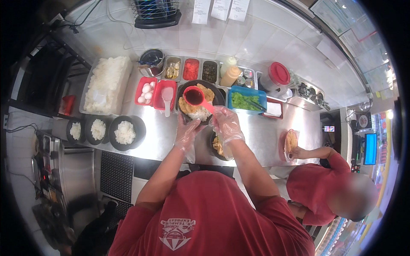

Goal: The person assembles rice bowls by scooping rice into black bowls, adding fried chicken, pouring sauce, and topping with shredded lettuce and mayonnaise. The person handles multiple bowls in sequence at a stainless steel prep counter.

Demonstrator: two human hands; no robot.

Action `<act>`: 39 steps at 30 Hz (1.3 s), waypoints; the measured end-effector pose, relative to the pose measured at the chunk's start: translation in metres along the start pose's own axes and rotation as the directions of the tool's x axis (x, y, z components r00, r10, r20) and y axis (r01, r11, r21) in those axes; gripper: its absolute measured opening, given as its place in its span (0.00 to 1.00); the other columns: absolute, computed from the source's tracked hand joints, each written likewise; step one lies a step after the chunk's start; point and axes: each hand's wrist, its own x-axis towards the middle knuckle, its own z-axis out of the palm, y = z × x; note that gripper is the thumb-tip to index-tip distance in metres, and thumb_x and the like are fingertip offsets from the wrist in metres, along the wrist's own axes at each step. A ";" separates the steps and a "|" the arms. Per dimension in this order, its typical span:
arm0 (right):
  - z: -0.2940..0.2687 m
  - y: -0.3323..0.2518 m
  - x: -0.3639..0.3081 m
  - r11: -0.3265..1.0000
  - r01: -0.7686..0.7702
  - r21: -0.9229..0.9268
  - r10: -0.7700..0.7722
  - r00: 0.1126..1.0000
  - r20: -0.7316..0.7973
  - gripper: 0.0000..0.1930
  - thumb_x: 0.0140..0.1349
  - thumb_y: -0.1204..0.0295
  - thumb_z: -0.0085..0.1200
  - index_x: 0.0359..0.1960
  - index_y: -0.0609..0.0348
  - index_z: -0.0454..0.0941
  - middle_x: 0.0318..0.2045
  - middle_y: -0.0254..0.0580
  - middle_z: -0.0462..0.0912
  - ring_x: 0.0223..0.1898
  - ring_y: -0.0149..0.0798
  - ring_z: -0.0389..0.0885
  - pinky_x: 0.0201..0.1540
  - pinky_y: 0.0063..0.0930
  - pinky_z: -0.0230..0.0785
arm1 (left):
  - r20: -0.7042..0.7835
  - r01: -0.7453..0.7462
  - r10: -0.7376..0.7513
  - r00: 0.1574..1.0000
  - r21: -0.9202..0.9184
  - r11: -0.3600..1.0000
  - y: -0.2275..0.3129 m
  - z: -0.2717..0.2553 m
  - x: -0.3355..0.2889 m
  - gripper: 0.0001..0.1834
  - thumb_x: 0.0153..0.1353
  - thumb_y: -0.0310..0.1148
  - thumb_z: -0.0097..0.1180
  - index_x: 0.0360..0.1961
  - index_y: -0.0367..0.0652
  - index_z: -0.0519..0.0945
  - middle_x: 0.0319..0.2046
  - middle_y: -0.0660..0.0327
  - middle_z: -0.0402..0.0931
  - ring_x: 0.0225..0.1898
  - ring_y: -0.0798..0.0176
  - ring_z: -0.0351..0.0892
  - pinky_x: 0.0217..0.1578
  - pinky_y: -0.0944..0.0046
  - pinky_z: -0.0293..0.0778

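My left hand [188,133], in a clear plastic glove, grips the near edge of a black bowl [220,97]. Inside the bowl are white rice [199,113] and golden fried pieces [206,91]. In my right hand [227,123], gloved the same way, is the handle of a red measuring cup [208,106]. The cup is held over the bowl with dark sauce [194,97] in it; whether it is pouring I cannot tell. Below, between my forearms, a second dark bowl [217,146] with food stands partly hidden by my right hand.
Three black bowls of rice [125,132] stand left, near a big rice tub [106,85]. Behind are red trays with eggs [146,92] and a paddle [167,94], metal topping pans [191,69], sauce bottles [230,75] and a blue lettuce tub [247,100]. A co-worker [318,187] at right touches a plate.
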 end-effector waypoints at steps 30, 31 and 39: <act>-0.002 -0.039 0.016 0.604 0.480 -0.636 -0.557 0.825 0.094 0.09 0.72 0.73 0.56 0.48 0.63 0.84 0.25 0.43 0.82 0.25 0.35 0.79 0.32 0.32 0.71 | 0.035 -0.046 0.051 0.998 -0.136 0.990 0.033 -0.014 -0.010 0.43 0.70 0.22 0.57 0.78 0.62 0.48 0.68 0.55 0.66 0.64 0.54 0.76 0.56 0.50 0.83; -0.006 -0.038 0.017 0.521 0.516 -0.680 -0.616 0.779 0.119 0.09 0.71 0.74 0.56 0.48 0.61 0.84 0.27 0.47 0.83 0.27 0.42 0.81 0.33 0.36 0.73 | 0.041 -0.039 0.045 0.998 -0.139 0.990 0.032 -0.014 -0.009 0.43 0.70 0.22 0.57 0.78 0.62 0.48 0.68 0.55 0.66 0.65 0.53 0.76 0.56 0.50 0.83; -0.017 -0.041 0.014 0.339 0.570 -0.748 -0.705 0.680 0.198 0.12 0.63 0.79 0.56 0.47 0.56 0.85 0.36 0.55 0.86 0.37 0.59 0.85 0.38 0.47 0.77 | 0.040 -0.026 0.032 0.999 -0.139 0.990 0.030 -0.019 -0.008 0.44 0.69 0.23 0.57 0.78 0.59 0.48 0.69 0.54 0.66 0.65 0.52 0.76 0.57 0.51 0.83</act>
